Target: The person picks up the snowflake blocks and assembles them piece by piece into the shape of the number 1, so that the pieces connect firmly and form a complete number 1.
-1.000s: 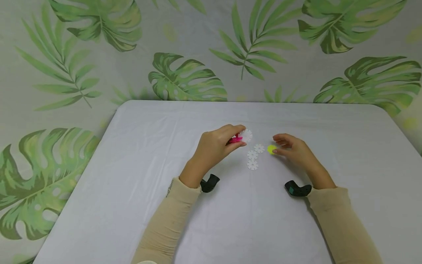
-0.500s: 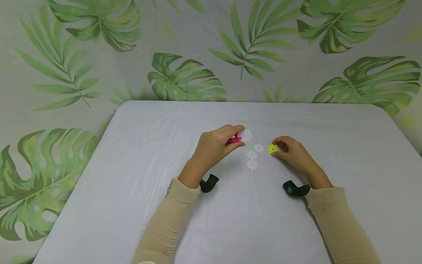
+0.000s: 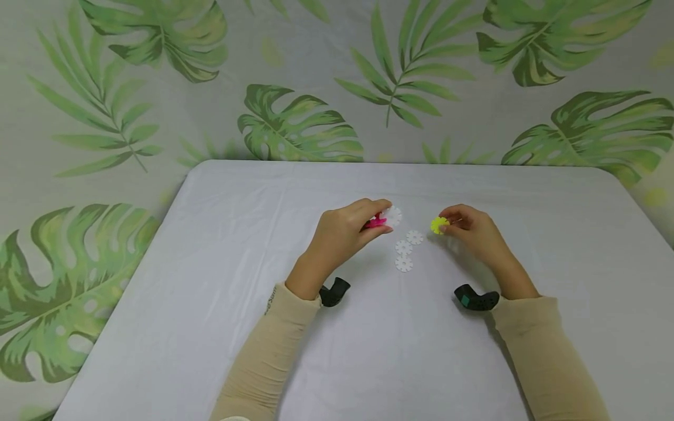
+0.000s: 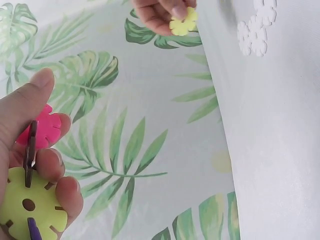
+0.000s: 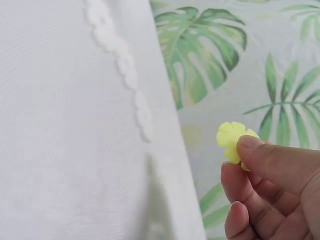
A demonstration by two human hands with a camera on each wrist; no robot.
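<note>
My left hand (image 3: pixel 347 231) holds a cluster of joined snowflake discs. In the left wrist view a pink disc (image 4: pixel 47 127), a dark brownish disc seen edge-on (image 4: pixel 31 150), a yellow-green disc (image 4: pixel 42 212) and the edge of a purple disc (image 4: pixel 34 229) show among its fingers. My right hand (image 3: pixel 474 234) pinches a yellow snowflake disc (image 3: pixel 439 225) between thumb and fingers, raised above the table. A white disc (image 3: pixel 395 216) shows at the left fingertips; whether it is held or lies behind them I cannot tell.
Several white snowflake discs (image 3: pixel 403 247) lie in a short line on the white-covered table (image 3: pixel 210 263) between the hands. Black devices are at the left wrist (image 3: pixel 334 292) and right wrist (image 3: pixel 476 298). A leaf-patterned cloth (image 3: pixel 295 52) hangs beyond the table's far edge.
My right hand has gripped the yellow disc and lifted it up off the table, slightly away from me. The left hand has stayed in place with its cluster.
</note>
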